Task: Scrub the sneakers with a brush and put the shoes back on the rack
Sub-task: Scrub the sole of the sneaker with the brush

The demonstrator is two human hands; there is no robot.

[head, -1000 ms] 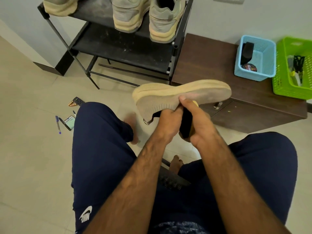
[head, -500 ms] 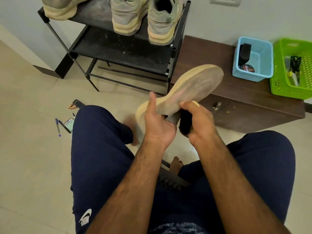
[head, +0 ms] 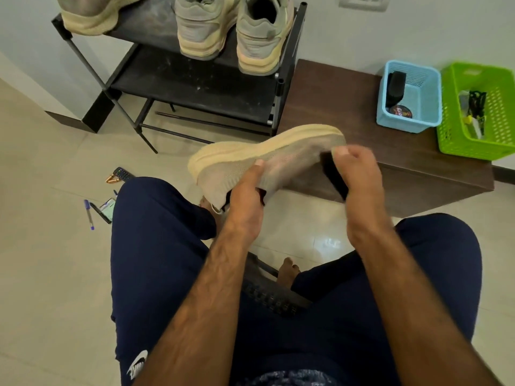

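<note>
My left hand grips a beige knit sneaker near its opening, holding it on its side above my knees, the pale sole facing away from me. My right hand is shut on a black brush, which rests against the toe end of the sneaker. On the black shoe rack at the back stand two grey sneakers with cream soles, heels toward me. A third shoe sits at the rack's left end, partly cut off by the frame.
A brown low cabinet stands right of the rack, carrying a blue basket and a green basket with small items. On the tiled floor at the left lie a remote, pens and a small card.
The sneaker has swung from tilted with the toe up to nearly level. My right hand with the brush has moved from the middle of the shoe out to its toe end.
</note>
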